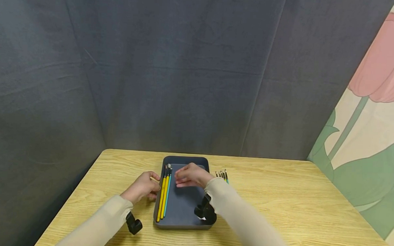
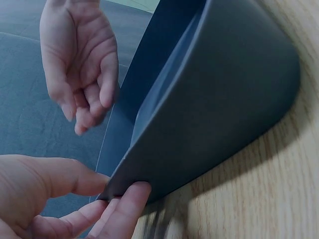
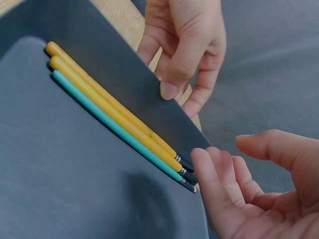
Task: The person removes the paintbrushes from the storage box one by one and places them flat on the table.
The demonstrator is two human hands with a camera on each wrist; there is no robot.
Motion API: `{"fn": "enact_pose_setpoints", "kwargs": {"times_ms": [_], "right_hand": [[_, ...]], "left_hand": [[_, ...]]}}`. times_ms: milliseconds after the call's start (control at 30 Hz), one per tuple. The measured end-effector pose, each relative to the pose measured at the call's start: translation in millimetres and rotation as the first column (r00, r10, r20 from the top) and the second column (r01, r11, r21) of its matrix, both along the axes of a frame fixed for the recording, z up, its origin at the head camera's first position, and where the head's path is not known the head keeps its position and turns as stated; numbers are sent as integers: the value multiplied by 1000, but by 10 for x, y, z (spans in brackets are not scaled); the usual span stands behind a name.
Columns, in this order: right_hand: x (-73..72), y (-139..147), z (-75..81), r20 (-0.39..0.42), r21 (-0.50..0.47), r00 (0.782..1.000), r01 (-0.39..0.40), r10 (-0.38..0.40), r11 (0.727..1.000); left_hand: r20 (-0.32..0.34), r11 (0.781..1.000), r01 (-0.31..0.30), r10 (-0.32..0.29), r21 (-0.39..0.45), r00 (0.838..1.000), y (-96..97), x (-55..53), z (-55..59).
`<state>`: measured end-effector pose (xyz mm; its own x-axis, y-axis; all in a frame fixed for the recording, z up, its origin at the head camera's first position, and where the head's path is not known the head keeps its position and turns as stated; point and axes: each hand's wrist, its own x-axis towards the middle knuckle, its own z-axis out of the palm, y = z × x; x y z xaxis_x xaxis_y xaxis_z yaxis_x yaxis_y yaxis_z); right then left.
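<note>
A dark grey rectangular tray [image 1: 183,210] lies on the wooden table. Along its left side rest two yellow-handled paintbrushes [image 3: 114,109] and one teal-handled paintbrush [image 3: 112,124], side by side with their bristles toward the far end. My left hand [image 1: 145,186] pinches the tray's left wall, thumb over the rim and fingers against the outside, as the left wrist view shows. Over the tray, just right of the brushes, hovers my right hand [image 1: 192,175]. Its fingers are loosely bent and hold nothing in the right wrist view.
Several more paintbrushes [image 1: 226,176] lie beyond the tray's right edge, partly hidden by my right forearm. A grey curtain [image 1: 185,82] hangs behind the table [image 1: 295,206]. On the right is a wall covering with a pink tulip [image 1: 375,60].
</note>
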<state>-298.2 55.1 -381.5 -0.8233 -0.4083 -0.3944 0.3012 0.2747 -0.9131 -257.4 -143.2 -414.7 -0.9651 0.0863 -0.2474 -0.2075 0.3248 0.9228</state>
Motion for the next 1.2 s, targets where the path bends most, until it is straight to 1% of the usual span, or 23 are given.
{"fn": "enact_pose_setpoints", "kwargs": {"times_ms": [200,400,600,733,900,1067,1200], "right_hand": [[-34,-121,-73,-27,29,999,19,-19,999],[-52,-232,-154,-21,59,997,69,-68,996],[-48,-316,-228,-28,110,992,123,-121,986],[-18,-354,-232,-41,156,988,150,-146,976],[13,-400,-205,-55,214,988,155,-147,964],[13,-448,-185,-49,273,989,151,-143,950],[-18,-476,-222,-59,292,988,153,-142,944]], "left_hand": [[0,1000,5,-5,15,1000,13,4,9],[8,1000,-2,2,1,1000,14,12,13],[11,1000,3,-3,-9,1000,11,24,20],[16,1000,4,-4,-3,1000,11,28,20],[18,1000,9,-9,-8,1000,11,19,19],[18,1000,14,-14,-6,1000,11,13,19],[22,1000,7,-7,-5,1000,11,7,8]]}}
